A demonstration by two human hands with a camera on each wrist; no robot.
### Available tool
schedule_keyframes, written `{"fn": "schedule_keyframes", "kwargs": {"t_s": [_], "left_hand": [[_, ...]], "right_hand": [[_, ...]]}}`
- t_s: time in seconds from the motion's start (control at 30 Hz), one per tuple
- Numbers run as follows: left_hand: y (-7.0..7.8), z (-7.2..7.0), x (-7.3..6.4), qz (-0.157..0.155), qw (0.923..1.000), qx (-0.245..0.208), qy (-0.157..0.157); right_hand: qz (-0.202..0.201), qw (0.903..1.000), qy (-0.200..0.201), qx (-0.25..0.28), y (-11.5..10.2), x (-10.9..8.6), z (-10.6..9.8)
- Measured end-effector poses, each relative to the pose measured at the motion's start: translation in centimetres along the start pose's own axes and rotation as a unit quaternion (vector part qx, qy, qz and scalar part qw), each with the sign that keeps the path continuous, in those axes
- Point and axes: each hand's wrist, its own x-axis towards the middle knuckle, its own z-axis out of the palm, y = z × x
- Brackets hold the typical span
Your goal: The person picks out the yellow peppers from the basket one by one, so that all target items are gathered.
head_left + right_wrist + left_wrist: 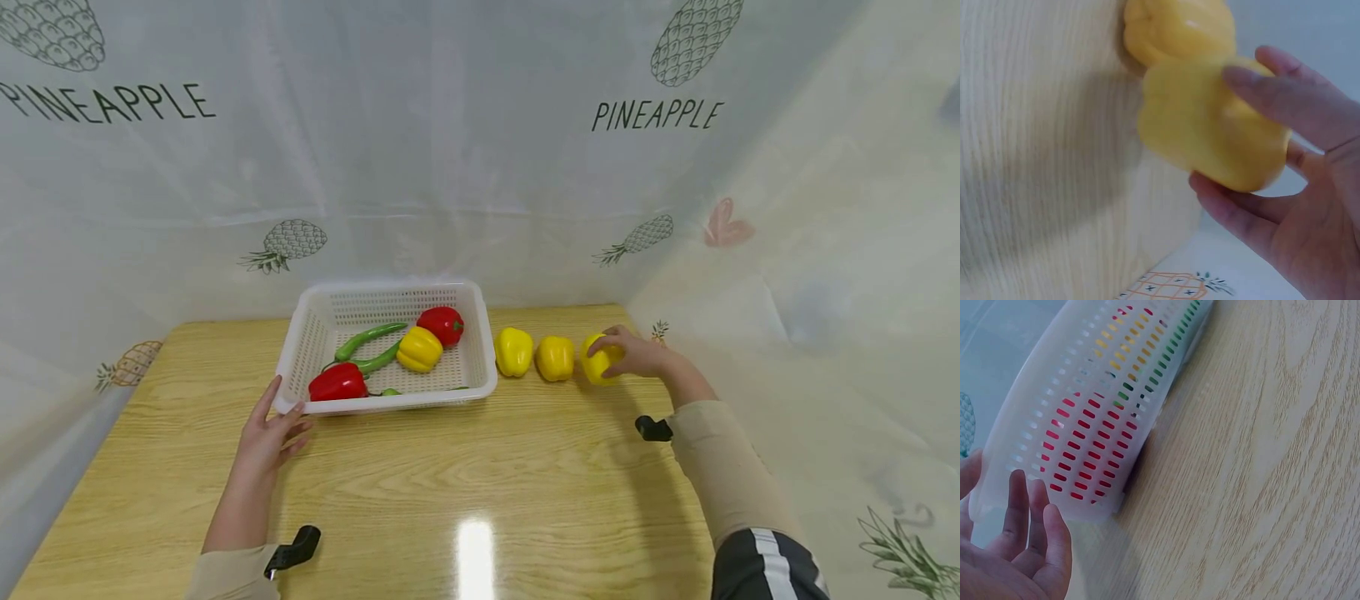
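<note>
My left hand [262, 446] holds the near left corner of a white perforated plastic basket [390, 404]; in the left wrist view, fingertips [1017, 487] meet its outer wall. Inside the basket are a yellow bell pepper [420, 350], two red bell peppers [441, 325] and long green chili peppers [371, 337]. At the right end of a row of yellow bell peppers, my right hand [637, 354] grips one yellow bell pepper [1210, 125] between thumb and fingers. Whether this pepper touches the table cannot be told. Two more yellow bell peppers [555, 358] stand between it and the basket.
The wood-grain table [450, 475] has a bright reflection near its front. A pale sheet [420, 167] printed with pineapples hangs behind the table and along its sides. Black wrist mounts [296, 550] stick out from both sleeves.
</note>
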Motion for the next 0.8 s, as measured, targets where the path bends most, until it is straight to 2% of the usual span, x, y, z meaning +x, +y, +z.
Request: {"fn": "schedule_keyframes", "kwargs": {"t_s": [0.33,0.6,0.8], "left_hand": [[0.1,0.1,0.0,-0.005,1.0,-0.004,0.003],[0.1,0.1,-0.1,-0.005,1.0,-0.002,0.004],[0.1,0.0,0.0,-0.001,1.0,-0.007,0.005]], "right_hand": [[0.007,0.9998,0.007,-0.015,2.0,1.4,1.2],[0.027,0.9993,0.016,-0.018,2.2,2.1,1.8],[0.029,0.9991,0.004,-0.03,2.3,2.3,2.0]]}}
